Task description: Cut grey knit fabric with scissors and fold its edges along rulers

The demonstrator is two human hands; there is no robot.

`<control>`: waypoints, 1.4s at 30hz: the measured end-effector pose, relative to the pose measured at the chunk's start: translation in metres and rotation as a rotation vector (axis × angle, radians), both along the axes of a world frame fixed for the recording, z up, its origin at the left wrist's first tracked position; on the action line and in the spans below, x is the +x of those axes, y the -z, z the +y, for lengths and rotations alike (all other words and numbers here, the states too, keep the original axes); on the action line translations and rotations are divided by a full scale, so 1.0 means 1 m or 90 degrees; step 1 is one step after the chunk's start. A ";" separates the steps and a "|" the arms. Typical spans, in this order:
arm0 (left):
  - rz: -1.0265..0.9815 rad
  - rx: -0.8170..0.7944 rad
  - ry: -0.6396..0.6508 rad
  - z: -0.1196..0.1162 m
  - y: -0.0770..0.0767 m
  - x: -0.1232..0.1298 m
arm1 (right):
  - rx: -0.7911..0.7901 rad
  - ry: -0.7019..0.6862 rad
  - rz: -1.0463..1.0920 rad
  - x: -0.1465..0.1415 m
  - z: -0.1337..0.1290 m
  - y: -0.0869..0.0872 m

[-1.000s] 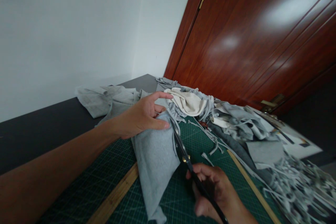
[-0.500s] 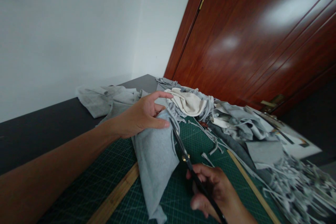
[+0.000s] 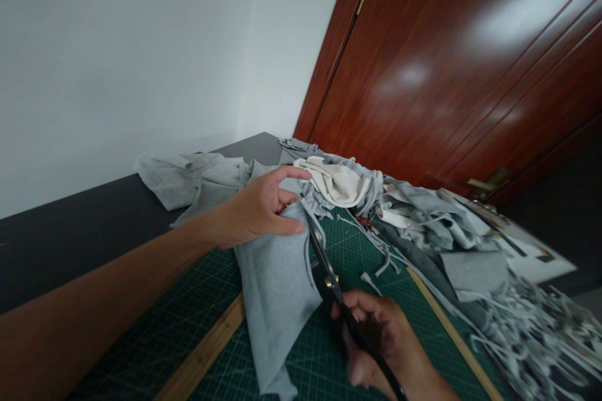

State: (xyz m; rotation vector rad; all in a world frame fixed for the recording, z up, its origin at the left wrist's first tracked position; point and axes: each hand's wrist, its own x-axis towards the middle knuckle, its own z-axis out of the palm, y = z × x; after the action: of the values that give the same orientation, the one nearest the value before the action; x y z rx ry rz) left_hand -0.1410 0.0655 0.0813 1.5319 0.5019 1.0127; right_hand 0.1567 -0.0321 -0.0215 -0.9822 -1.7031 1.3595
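Observation:
My left hand [image 3: 268,207] pinches the upper edge of a light grey piece of fabric [image 3: 277,301], thumb in front and index finger stretched out above. The fabric hangs down over a green cutting mat [image 3: 324,351]. In my right hand [image 3: 385,338] is a pair of black-handled scissors [image 3: 332,281] with a gold-coloured pivot screw. Its blades point up and away, lying along the fabric's right edge just beside my left thumb. A narrow strip of the fabric curls at the blades. The blade tips are partly hidden by cloth.
Wooden rulers [image 3: 207,348] lie on the mat. Grey cloth [image 3: 188,175] rests on the dark table at the left. Off-white fabric [image 3: 336,182] sits behind my left hand. Grey pieces and a heap of thin scraps [image 3: 531,332] are on the right, before a red-brown door [image 3: 437,75].
My left hand and the fabric's upper edge have dropped slightly. The scissors have shifted slightly, with their blades closer together, and my right fingers have closed a little on the handles.

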 end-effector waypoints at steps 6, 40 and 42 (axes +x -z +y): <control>0.004 -0.006 -0.011 0.000 -0.001 0.000 | -0.008 0.021 -0.055 0.001 0.000 -0.001; 0.062 0.019 -0.026 0.001 0.004 0.003 | 0.038 0.017 -0.037 -0.005 0.000 -0.012; 0.061 0.017 -0.013 0.002 0.006 0.004 | 0.041 0.015 -0.043 -0.007 0.000 -0.017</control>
State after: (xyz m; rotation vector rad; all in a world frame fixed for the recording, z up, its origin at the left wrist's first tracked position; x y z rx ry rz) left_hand -0.1373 0.0673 0.0756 1.6080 0.5735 0.9683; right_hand 0.1498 -0.0321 -0.0049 -1.0188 -1.7687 1.2625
